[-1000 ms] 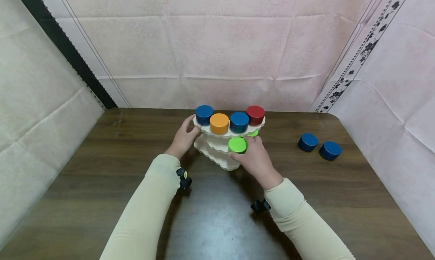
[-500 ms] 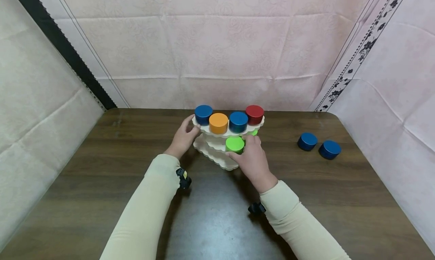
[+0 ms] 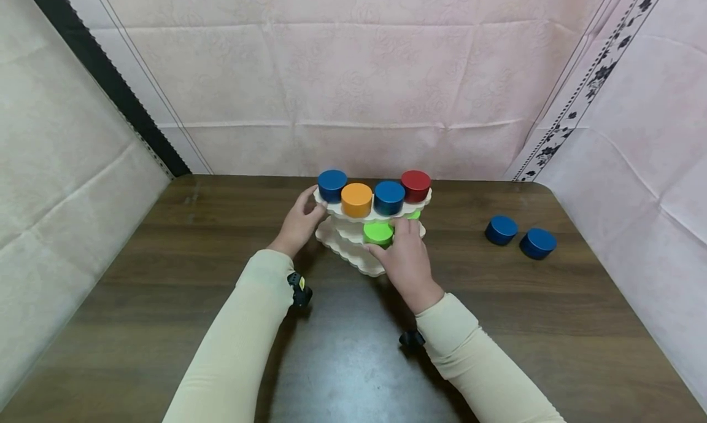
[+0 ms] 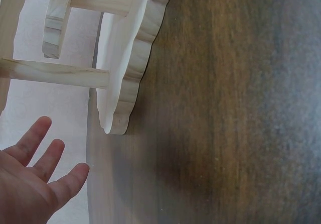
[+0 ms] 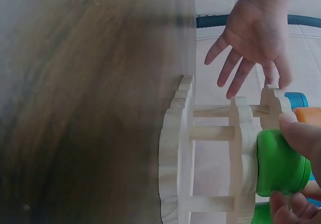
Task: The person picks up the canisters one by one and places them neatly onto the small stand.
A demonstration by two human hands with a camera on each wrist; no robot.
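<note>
A white wooden tiered stand (image 3: 353, 256) stands mid-table. Its top tier carries a blue cylinder (image 3: 332, 185), an orange cylinder (image 3: 356, 199), a second blue one (image 3: 389, 197) and a red cylinder (image 3: 415, 185). My right hand (image 3: 405, 251) grips a green cylinder (image 3: 378, 232) (image 5: 278, 163) and holds it on the middle tier. A second green cylinder (image 3: 413, 215) peeks out behind it, mostly hidden. My left hand (image 3: 301, 217) (image 5: 256, 38) touches the left edge of the top tier with its fingers straight and spread.
Two loose blue cylinders (image 3: 501, 229) (image 3: 538, 243) lie on the dark wooden table (image 3: 166, 269) to the right of the stand. Pink cloth walls close in the back and the right side, a pale cloth the left.
My right hand has shifted the green cylinder slightly left and inward over the middle tier. The left hand has stayed at the top tier's edge.
</note>
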